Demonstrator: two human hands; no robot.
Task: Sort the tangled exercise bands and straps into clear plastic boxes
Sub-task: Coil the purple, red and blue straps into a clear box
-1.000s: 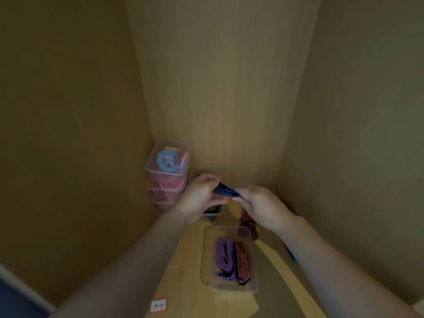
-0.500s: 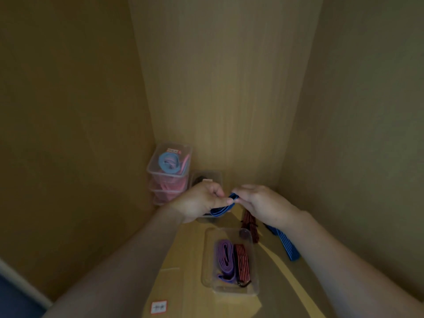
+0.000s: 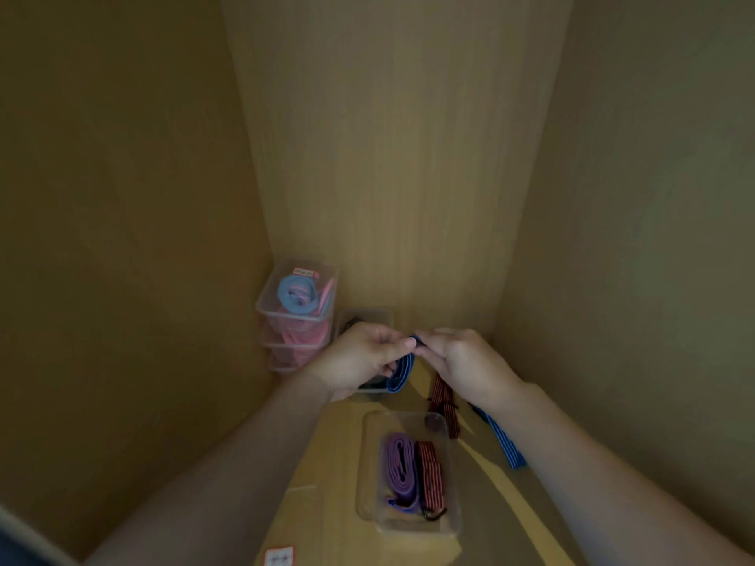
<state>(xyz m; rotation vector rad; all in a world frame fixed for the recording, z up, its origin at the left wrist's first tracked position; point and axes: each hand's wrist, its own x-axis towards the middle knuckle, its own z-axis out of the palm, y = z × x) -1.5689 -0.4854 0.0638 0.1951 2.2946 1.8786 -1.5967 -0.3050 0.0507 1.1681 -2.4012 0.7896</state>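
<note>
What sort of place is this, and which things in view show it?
Probably a wooden cupboard compartment: bare wood-grain panels close in on three sides, and stacked clear boxes sit in its corner.

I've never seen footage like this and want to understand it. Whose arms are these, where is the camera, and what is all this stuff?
There is no machine here. These are a person's two bare arms, filmed by one wide-angle camera worn on the head, looking down into a wooden corner. The left hand and right hand pinch a blue strap between them; its tail trails under the right arm. On the wooden surface in front lies a clear box holding a purple strap and a striped red strap. A loose red strap lies at its far corner. At the back left is a stack of clear boxes with blue and pink bands.
</note>
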